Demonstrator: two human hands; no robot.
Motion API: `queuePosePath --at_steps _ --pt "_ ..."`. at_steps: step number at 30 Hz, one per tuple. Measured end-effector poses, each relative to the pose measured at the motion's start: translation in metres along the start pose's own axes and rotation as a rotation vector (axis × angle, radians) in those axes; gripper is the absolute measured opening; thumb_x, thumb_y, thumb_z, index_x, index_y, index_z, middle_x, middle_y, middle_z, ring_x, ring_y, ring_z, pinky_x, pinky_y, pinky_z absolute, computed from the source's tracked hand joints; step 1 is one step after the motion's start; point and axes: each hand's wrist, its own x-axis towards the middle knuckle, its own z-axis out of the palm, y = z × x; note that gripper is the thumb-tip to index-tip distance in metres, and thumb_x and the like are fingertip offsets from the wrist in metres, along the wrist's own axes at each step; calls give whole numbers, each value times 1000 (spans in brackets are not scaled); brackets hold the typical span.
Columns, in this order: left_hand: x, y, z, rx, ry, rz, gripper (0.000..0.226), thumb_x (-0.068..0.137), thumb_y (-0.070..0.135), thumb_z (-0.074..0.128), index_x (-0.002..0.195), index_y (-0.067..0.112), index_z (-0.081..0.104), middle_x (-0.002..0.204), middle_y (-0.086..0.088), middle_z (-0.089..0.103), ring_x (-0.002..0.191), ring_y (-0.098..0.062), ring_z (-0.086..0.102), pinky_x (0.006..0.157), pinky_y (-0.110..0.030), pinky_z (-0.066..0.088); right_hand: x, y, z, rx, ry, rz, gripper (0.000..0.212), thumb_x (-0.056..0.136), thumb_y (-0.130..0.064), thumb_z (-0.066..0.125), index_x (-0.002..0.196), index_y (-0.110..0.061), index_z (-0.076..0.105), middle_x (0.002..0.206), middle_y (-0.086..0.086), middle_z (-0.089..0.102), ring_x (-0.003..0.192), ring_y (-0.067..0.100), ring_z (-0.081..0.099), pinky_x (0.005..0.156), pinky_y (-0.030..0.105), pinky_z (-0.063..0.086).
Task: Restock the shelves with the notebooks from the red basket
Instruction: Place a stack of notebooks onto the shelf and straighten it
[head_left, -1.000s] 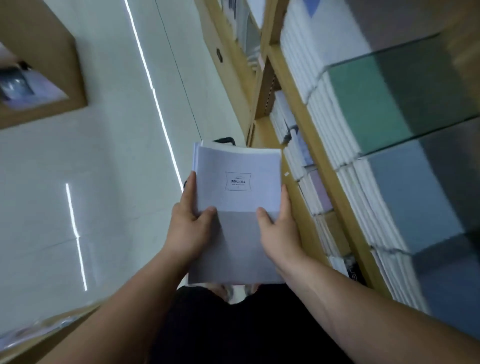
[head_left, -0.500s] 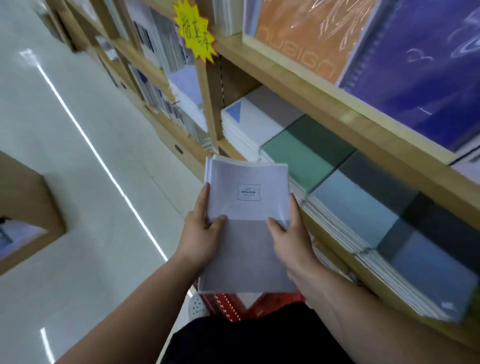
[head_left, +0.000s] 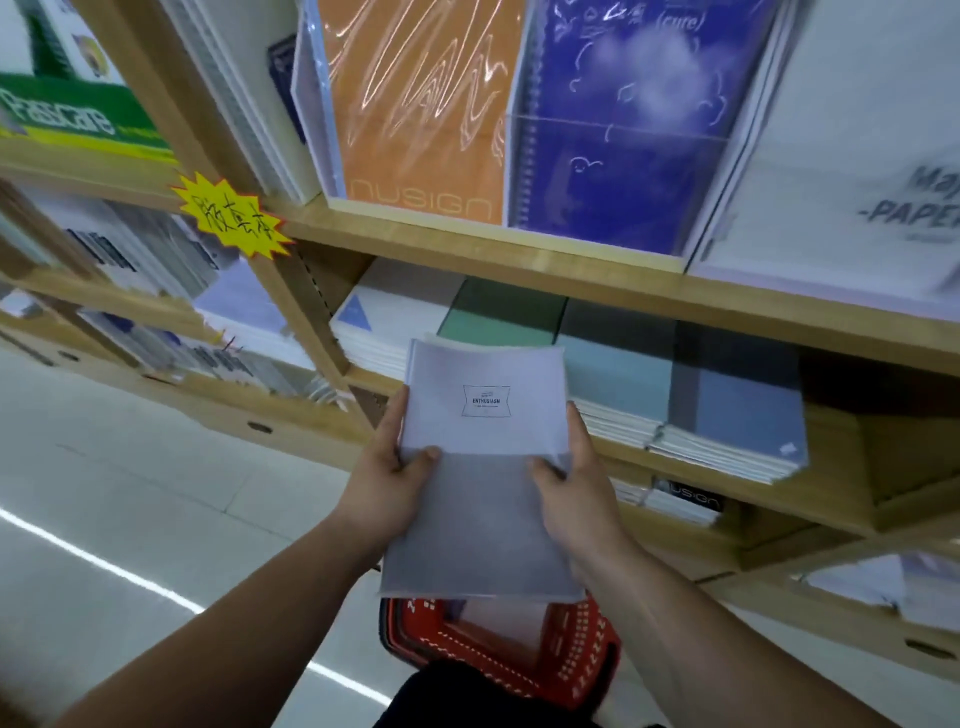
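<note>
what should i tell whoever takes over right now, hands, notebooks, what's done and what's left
Left hand and right hand: both grip one stack of pale notebooks, held in front of the middle shelf, not yet on it.
Red basket: on the floor below the hands; contents mostly hidden.
The shelf already carries flat stacks: white, green, light blue, darker blue.
Done: stack lifted out.
Left: set it on the shelf, then check the basket for more.

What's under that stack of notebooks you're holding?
Below the notebooks, held by the left hand and right hand, sits the red basket on the floor. Something pale lies inside; the stack covers most of its contents.
</note>
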Motion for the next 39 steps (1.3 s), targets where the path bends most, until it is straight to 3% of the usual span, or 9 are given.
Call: queuePosePath --at_steps 4,10,13,17,22,26,29,35,39 --pt "2 -2 15 -53 -7 15 69 100 17 60 152 52 31 138 14 58 116 -13 64 89 -36 60 -1 0 -18 36 6 -26 73 104 -14 54 151 -61 22 125 -29 54 98 -5 60 82 22 52" --pt "23 -9 -15 -59 -23 -2 68 99 20 60 151 55 31 141 8 56 118 -18 64 94 -47 58 6 -5 18 -1 43 -25 70 101 -15 55 145 -64 31 131 -15 63 106 6 67 93 42 58" --pt "53 -21 -47 -52 -29 -28 67 100 21 59 151 55 31 139 8 58 113 -15 65 92 -41 59 23 -14 57 -17 63 -28 66 101 -17 58 144 -61 35 117 -28 65 102 0 64 88 37 58" --pt "105 -29 -94 -71 -77 -8 60 102 9 54 144 49 36 115 22 65 86 7 70 65 -13 55 52 -36 116 -15 152 -17 64 97 -15 60 143 -56 41 112 -26 66 96 -2 64 78 30 57" --pt "185 -20 -144 -45 -155 0 67 101 10 56 154 45 33 117 19 70 99 -8 71 87 -37 61 97 -68 173 57 257 33 61 95 -14 63 138 -55 49 116 -14 71 102 8 68 84 39 60" --pt "246 -14 -157 134 -191 69 81 82 36 61 155 48 27 134 6 65 119 -23 62 99 -50 53 146 -78 194 85 316 39 57 96 -10 64 129 -54 54 116 -12 70 101 11 66 80 25 59" --pt "264 -30 -160 278 -245 72 96 73 37 54 160 42 13 145 -8 57 127 -33 56 102 -49 49 167 -69 206 55 351 141 61 99 -5 58 150 -36 46 121 -2 68 100 19 65 79 21 56" --pt "237 -56 -171 296 -234 91 95 86 28 68 160 44 11 143 5 50 117 -23 57 89 -37 51 169 -54 211 14 415 177 57 102 -20 58 154 -36 42 137 -3 62 104 13 62 81 21 49" --pt "199 -81 -184 263 -249 100 108 80 32 84 157 51 11 141 -3 47 121 -23 57 95 -44 56 169 -61 216 8 409 186 51 104 -21 55 153 -32 45 142 -3 57 112 15 57 89 22 44"
